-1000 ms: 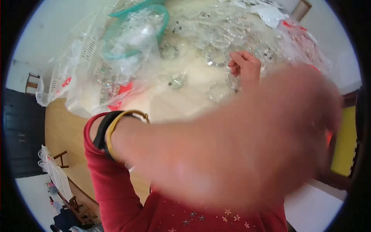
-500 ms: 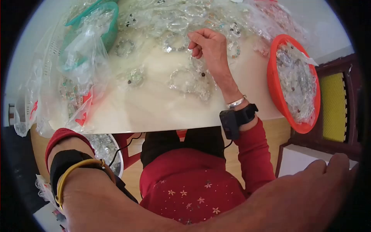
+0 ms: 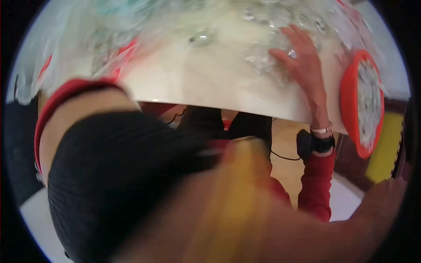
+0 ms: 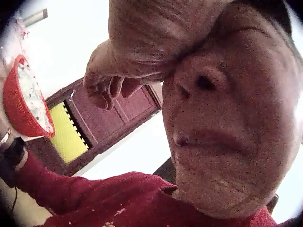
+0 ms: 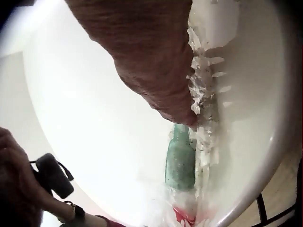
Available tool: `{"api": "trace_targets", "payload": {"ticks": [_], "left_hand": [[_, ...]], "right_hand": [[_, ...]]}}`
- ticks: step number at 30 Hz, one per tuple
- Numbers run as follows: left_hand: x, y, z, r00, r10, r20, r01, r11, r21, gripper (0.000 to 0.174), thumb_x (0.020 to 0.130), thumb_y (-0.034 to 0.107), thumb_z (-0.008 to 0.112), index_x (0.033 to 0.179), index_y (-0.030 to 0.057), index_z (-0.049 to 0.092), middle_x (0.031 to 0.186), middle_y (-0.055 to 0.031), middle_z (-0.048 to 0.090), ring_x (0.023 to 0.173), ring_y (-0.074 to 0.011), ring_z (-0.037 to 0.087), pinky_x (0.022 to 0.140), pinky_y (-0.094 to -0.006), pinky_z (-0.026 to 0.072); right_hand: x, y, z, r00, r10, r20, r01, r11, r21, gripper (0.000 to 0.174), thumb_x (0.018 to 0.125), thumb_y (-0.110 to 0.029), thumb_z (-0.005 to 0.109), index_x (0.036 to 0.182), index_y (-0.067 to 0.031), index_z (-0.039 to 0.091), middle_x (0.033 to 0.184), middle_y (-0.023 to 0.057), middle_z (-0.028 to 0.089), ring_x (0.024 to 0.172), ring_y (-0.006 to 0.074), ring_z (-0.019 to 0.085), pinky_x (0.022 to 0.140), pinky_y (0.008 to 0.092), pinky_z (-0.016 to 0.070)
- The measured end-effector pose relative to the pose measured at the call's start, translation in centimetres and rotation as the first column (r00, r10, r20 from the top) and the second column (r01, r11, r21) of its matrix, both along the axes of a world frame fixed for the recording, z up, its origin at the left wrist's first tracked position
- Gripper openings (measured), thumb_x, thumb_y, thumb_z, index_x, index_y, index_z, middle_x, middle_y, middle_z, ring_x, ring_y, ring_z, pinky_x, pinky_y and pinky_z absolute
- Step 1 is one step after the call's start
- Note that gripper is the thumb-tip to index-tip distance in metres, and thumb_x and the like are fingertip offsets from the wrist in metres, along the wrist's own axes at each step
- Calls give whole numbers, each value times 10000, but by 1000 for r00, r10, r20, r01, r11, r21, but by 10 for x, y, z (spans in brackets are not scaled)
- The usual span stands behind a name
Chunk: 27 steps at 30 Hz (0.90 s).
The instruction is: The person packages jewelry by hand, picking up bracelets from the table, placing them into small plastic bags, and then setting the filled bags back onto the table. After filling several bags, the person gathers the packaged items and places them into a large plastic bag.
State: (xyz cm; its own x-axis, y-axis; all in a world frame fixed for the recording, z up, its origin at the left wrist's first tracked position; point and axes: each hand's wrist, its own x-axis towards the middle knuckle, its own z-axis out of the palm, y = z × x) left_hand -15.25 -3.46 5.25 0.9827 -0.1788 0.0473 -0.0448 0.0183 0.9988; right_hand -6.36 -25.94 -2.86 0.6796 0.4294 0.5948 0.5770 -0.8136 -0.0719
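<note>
Under the right hand [image 3: 302,61], clear packets [image 3: 263,59] on the table [image 3: 210,83] look blurred, indistinct.

Red basket [image 3: 345,103], yellow chair panel [image 3: 388,151]

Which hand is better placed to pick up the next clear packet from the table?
The right hand: it lies flat on the clear packets on the white table. The left hand is up at the person's head, away from the table.
</note>
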Motion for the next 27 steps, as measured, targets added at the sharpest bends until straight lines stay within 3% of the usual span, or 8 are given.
{"api": "trace_targets", "payload": {"ticks": [10, 11, 13, 17, 19, 21, 24, 27], "left_hand": [[47, -98, -25, 934, -330, 135, 327, 944, 44, 344, 806, 166, 617, 1042, -79, 563, 994, -122, 586, 808, -159, 564, 740, -254, 464], [52, -105, -15, 934, -312, 172, 305, 950, 68, 348, 808, 170, 618, 1043, -80, 562, 997, -123, 585, 811, -160, 563, 742, -254, 464], [63, -102, 6, 927, -255, 275, 232, 966, 113, 355, 810, 176, 621, 1047, -82, 561, 1005, -124, 584, 817, -160, 561, 748, -256, 464], [77, -60, 3, 925, -112, 362, 47, 982, 185, 370, 816, 189, 626, 1053, -86, 559, 1020, -127, 582, 828, -162, 557, 759, -258, 463], [118, -59, -45, 946, 38, 321, -100, 979, 179, 332, 805, 147, 620, 1056, -63, 566, 894, -110, 619, 811, -166, 597, 685, -246, 466], [124, -56, -51, 998, -61, 9, 61, 998, -22, 285, 843, 156, 598, 1044, -46, 578, 961, -87, 592, 821, -154, 574, 752, -256, 477], [130, -52, -55, 981, -166, -104, 152, 980, -125, 216, 847, 137, 588, 990, -25, 596, 893, -65, 600, 777, -144, 582, 714, -249, 485], [134, -46, -60, 965, -207, -160, 176, 967, -185, 158, 849, 125, 581, 936, -5, 608, 830, -46, 603, 732, -132, 582, 674, -243, 487]], "right_hand": [[15, -9, 1, 978, 108, -180, -66, 972, 225, 318, 734, -217, 645, 982, -23, 599, 890, 152, 562, 905, 314, 519, 783, 376, 440], [19, -11, 0, 943, 4, -334, 104, 947, 303, 333, 742, -230, 655, 993, -16, 607, 895, 123, 588, 878, 272, 550, 781, 353, 452], [32, -6, 4, 784, -115, -609, 413, 830, 375, 364, 757, -256, 676, 1014, -4, 623, 906, 66, 641, 825, 189, 611, 777, 308, 478], [46, -25, 8, 896, 274, -350, 152, 550, 821, 213, 766, -121, 667, 928, 14, 633, 801, 16, 637, 709, 69, 578, 554, 207, 424], [50, -25, 18, 859, 282, -427, 238, 517, 822, 210, 776, -117, 659, 940, 11, 624, 808, 31, 644, 694, 71, 582, 537, 202, 416], [50, -19, 27, 816, 280, -507, 335, 487, 807, 207, 786, -113, 652, 951, 7, 615, 814, 46, 650, 678, 74, 586, 519, 197, 407], [49, -11, 28, 766, 464, -444, 357, 266, 895, 225, 800, -89, 629, 1004, 1, 595, 816, 52, 658, 653, 83, 590, 515, 196, 412], [51, -3, 26, 740, 510, -439, 355, 259, 898, 231, 807, -82, 619, 1020, 3, 588, 809, 59, 658, 634, 87, 587, 502, 198, 412]]}}
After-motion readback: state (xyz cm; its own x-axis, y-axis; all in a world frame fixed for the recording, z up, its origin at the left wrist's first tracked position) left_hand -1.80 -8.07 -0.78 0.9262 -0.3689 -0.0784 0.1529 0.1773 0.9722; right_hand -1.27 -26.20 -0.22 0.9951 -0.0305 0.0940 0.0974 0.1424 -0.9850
